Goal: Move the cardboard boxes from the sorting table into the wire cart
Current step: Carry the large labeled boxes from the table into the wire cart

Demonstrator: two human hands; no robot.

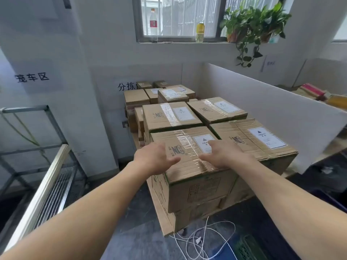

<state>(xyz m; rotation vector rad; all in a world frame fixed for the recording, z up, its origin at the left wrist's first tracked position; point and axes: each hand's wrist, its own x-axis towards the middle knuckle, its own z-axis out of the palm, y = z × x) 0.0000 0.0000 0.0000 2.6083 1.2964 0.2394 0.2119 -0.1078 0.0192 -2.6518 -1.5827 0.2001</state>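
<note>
Open left hand (pixel 155 156) and right hand (pixel 224 153) spread over the nearest box (pixel 197 190), whose HEAVY label suggests a shallow grip could drop it.

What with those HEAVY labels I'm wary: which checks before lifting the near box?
1. Left hand gripping the box: not ok, fingers loose at its left edge.
2. Right hand gripping: not ok, it lies flat on top.
3. Nothing stacked on the box: ok.
4. Floor free underfoot: not ok, cables lie below the boxes.
5. Cart has room: cannot tell.
</note>
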